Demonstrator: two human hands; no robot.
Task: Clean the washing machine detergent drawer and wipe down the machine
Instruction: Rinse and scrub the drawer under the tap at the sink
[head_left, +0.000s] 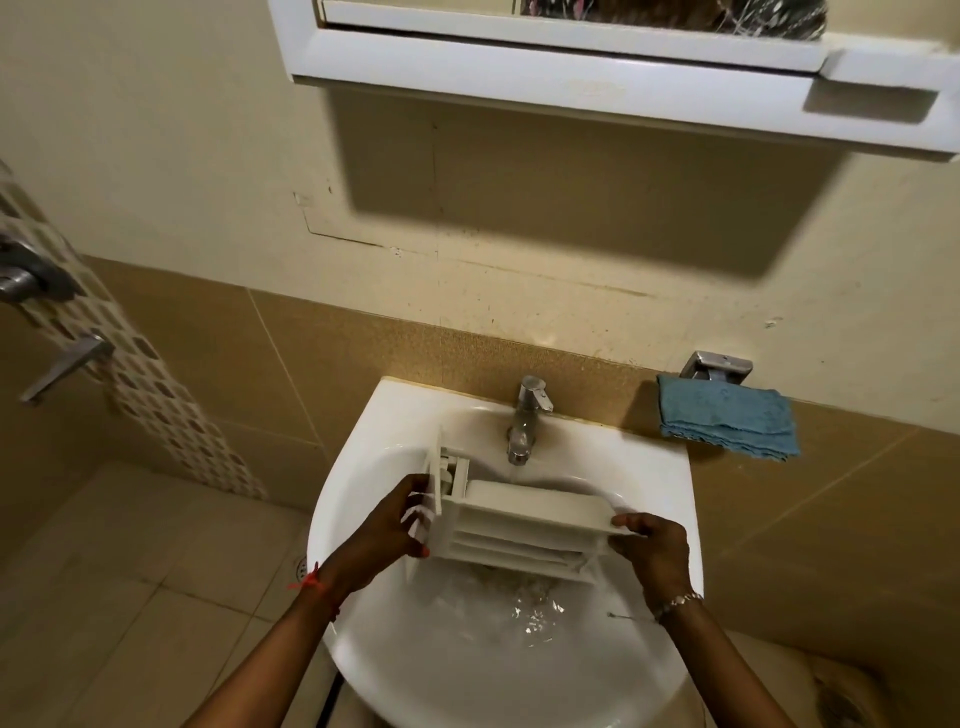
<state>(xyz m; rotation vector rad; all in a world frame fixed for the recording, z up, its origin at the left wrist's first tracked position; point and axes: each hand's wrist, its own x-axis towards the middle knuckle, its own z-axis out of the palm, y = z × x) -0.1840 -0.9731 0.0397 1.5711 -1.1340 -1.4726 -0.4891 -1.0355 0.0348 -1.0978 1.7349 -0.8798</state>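
Cabinet (597, 78) cropped at top — mirror blurred.

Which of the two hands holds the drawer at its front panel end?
The left hand grips the detergent drawer at its flat front panel; the right hand holds the opposite, open end over the sink.

Detergent drawer (519, 525): white. Washbasin (519, 670): white. Tap (527, 415): chrome. Hanging cloth (727, 423): blue. Wall tiles (208, 338): tan; vertical tile strip (150, 400): brown-and-cream squares. Left wrist thread (311, 584): red.
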